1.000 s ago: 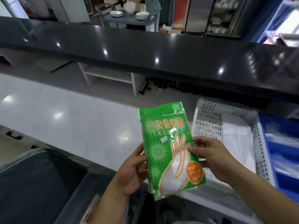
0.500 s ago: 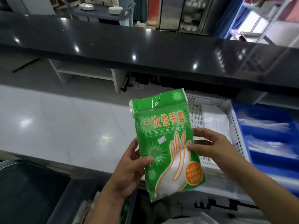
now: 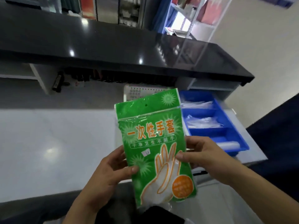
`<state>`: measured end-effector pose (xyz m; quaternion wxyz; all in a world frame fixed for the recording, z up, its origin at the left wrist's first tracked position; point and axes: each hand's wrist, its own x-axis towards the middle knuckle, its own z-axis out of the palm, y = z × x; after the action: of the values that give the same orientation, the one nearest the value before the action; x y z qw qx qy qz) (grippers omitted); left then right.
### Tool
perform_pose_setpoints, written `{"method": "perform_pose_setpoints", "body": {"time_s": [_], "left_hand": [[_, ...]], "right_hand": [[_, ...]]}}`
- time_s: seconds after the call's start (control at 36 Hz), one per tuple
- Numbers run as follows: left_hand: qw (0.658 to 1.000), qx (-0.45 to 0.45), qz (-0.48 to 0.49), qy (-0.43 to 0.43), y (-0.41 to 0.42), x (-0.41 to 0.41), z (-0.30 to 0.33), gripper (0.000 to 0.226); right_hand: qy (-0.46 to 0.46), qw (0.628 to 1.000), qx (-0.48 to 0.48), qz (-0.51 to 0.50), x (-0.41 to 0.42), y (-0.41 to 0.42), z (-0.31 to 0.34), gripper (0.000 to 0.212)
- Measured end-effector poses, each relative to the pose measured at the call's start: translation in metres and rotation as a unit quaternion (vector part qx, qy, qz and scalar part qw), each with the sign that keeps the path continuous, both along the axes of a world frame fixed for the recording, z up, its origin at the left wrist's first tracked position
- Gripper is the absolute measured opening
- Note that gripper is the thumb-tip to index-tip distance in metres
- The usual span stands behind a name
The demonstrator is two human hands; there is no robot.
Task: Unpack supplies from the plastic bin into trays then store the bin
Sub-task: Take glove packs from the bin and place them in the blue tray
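Observation:
I hold a green pack of disposable gloves upright in front of me, with orange print and a hand drawing on it. My left hand grips its left edge, thumb on the front. My right hand pinches its right edge. Behind the pack stands a white perforated tray, mostly hidden by it. To its right a blue divided tray holds clear plastic bags and a white roll. The plastic bin lies at the bottom edge, dark and barely visible.
The trays rest on a white countertop. A raised black counter ledge runs across above it, with dark items stored beneath. Metal shelving stands at the back right, and a dark surface lies at the right.
The view has swung to the right, bringing the blue tray into fuller view. The glove pack has moved right and now covers most of the white tray. Both hands keep their hold.

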<state>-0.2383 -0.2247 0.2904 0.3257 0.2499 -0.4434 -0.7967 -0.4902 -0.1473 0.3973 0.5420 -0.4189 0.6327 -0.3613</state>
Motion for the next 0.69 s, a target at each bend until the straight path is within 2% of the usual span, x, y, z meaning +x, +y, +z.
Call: {"method": "perform_pose_setpoints", "body": {"time_s": [0.14,0.36,0.61,0.69], "left_hand": [[0.998,-0.031,0.008,-0.049,0.001,-0.018,0.011,0.064],[0.989,-0.065,0.098,-0.089,-0.013,-0.075,0.035,0.065],[0.985,-0.096,0.108,-0.100,-0.020,-0.233,0.053,0.061],[0.977,-0.120,0.130,-0.116,-0.020,-0.288,0.056,0.060]], "right_hand": [[0.015,1.000,-0.012,-0.004,-0.017,-0.002,0.001,0.022],[-0.037,0.995,-0.092,0.026,-0.083,-0.019,-0.008,0.025],[-0.085,0.981,-0.177,0.000,-0.236,-0.026,-0.017,0.032],[-0.094,0.970,-0.223,-0.017,-0.285,-0.029,-0.022,0.027]]}}
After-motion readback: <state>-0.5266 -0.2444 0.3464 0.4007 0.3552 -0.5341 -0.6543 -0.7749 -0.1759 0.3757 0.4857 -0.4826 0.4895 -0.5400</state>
